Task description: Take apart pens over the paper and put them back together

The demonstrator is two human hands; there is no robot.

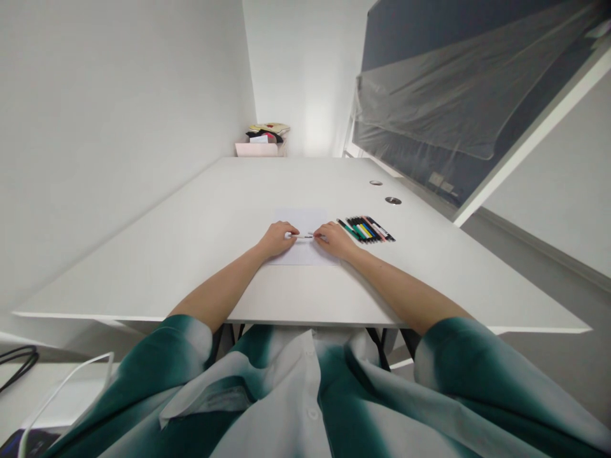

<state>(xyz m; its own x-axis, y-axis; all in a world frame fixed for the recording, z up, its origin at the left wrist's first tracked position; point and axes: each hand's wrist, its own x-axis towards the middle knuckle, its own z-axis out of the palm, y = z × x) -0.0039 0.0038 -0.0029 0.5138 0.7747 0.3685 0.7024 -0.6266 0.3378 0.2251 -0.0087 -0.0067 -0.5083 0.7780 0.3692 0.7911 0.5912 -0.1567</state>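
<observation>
A sheet of white paper (301, 256) lies on the white table in front of me. My left hand (279, 238) rests over its left part, closed on a slim white pen (300, 236) held level, its dark end pointing right. Over the right part of the sheet, my right hand (331, 239) has its fingers pinched close to that dark end. A small greyish piece shows at those fingertips; whether it is a cap or part of the pen I cannot tell.
A row of several coloured markers (365, 229) lies just right of the paper. Two round metal grommets (393, 200) sit near the table's right side. At the far end stands a pale pink box (256, 149) with cloth items on it. A dark panel under plastic film (429, 108) leans at the right.
</observation>
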